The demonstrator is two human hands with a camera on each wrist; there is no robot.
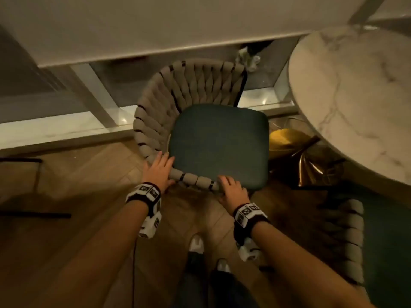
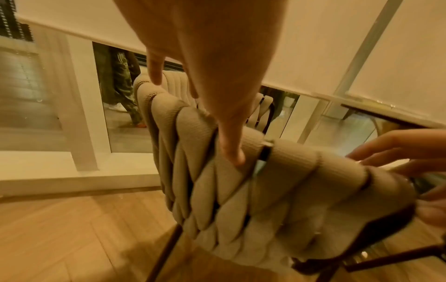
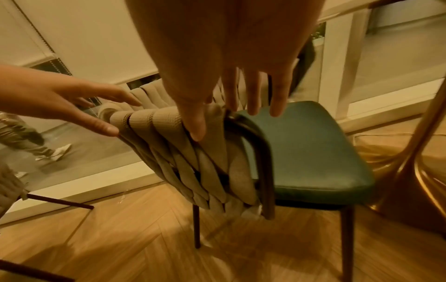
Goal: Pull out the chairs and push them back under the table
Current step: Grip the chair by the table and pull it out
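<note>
A chair with a woven beige backrest (image 1: 195, 83) and a dark green seat (image 1: 218, 143) stands on the wood floor, left of the round marble table (image 1: 355, 96), clear of the tabletop. Both hands lie on the near end of the backrest's top rim. My left hand (image 1: 159, 170) rests there with straight fingers, and its thumb (image 2: 231, 150) lies on the outer weave. My right hand (image 1: 231, 188) straddles the rim's end; its fingers (image 3: 253, 99) hang straight over the seat (image 3: 301, 148) and its thumb (image 3: 195, 124) lies on the weave. Neither hand grips the rim.
A second woven chair (image 1: 351, 236) stands at the lower right beside the table. The table's gold pedestal base (image 1: 287, 141) is just right of the seat. Dark legs of another chair (image 1: 33, 214) show at the left. A glass wall with a white sill (image 1: 66, 130) lies behind. My feet (image 1: 196, 243) are below.
</note>
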